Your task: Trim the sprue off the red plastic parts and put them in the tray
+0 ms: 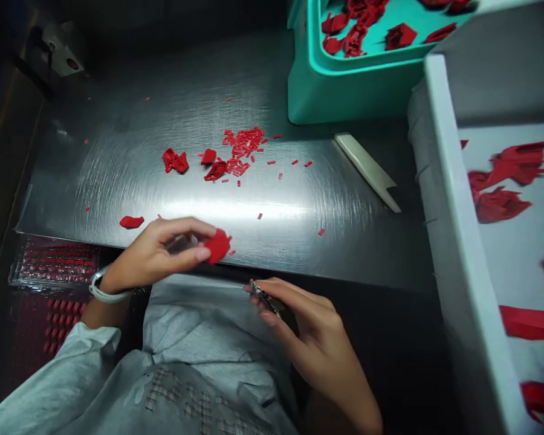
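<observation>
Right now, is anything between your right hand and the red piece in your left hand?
Nothing visible beyond the small metal tool that the right hand holds; the gap to the red piece looks open.

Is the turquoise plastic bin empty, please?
Not empty: crumpled red pieces lie inside the turquoise plastic bin, with bare floor between them.

Steel bench [372, 251]: open toward near right corner. Obstacles: teal bin [353, 99], far right; white crate [457, 241], right edge.
</observation>
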Motion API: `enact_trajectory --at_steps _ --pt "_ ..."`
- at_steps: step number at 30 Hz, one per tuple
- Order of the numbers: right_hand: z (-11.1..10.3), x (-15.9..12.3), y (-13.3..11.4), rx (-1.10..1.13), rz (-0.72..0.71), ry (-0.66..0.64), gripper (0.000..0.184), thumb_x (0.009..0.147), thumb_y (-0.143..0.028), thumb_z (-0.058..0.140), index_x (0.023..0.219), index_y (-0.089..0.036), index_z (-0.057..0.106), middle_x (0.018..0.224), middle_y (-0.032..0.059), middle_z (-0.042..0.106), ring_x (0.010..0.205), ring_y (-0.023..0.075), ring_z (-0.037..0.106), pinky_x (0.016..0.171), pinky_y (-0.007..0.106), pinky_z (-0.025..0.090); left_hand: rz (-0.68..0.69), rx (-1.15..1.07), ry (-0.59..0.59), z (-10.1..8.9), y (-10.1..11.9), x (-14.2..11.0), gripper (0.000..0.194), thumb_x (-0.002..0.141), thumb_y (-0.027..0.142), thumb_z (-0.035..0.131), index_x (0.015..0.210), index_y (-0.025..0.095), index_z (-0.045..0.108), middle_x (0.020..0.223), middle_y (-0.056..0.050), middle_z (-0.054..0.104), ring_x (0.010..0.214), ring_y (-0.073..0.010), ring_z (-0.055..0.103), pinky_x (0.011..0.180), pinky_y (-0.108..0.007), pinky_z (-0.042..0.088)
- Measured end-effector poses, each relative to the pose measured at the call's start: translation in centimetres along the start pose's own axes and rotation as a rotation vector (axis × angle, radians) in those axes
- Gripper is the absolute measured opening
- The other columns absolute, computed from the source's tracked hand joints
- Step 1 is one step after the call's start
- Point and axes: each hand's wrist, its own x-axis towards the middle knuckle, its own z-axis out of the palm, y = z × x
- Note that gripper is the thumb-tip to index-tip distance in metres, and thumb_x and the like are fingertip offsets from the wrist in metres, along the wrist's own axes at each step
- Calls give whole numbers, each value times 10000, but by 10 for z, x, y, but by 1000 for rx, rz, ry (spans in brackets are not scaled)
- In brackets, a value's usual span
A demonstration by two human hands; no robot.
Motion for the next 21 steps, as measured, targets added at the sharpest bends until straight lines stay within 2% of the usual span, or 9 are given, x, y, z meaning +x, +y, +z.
enact_trajectory --at_steps 3,5,10,15,21 --pt "3 8 -9 123 -3 -73 317 981 -519 707 945 -221 807 757 44 769 649 200 729 606 296 596 36 -267 -8 18 -6 -14 273 1001 459 686 1065 210 779 854 -65 791 818 -194 766 751 -300 609" --pt "6 12 -13 168 8 -132 356 992 -543 689 911 -212 793 713 30 728 632 190 706 588 291 570 88 -334 -1 26 -11 -18 222 1024 401 666 1119 234 776 895 -63 804 867 -188 777 804 -302 616" --pt "13 9 -17 205 58 -136 349 1015 -513 658 853 -218 753 700 12 692 660 185 690 597 288 539 49 -285 7 35 -11 -19 241 1029 411 654 1154 251 786 1009 -76 827 971 -209 784 909 -345 621" --pt "16 5 -17 227 93 -118 351 1008 -504 649 804 -228 718 725 17 724 661 189 687 593 292 528 34 -273 41 38 -7 -18 293 996 493 688 1091 236 792 948 -77 822 911 -204 781 815 -315 633" --pt "14 2 -17 252 100 -112 235 985 -398 677 849 -219 748 768 15 756 673 177 697 615 282 542 47 -284 89 43 -9 -22 274 1026 459 656 1128 245 793 1047 -79 829 937 -191 773 817 -299 622"
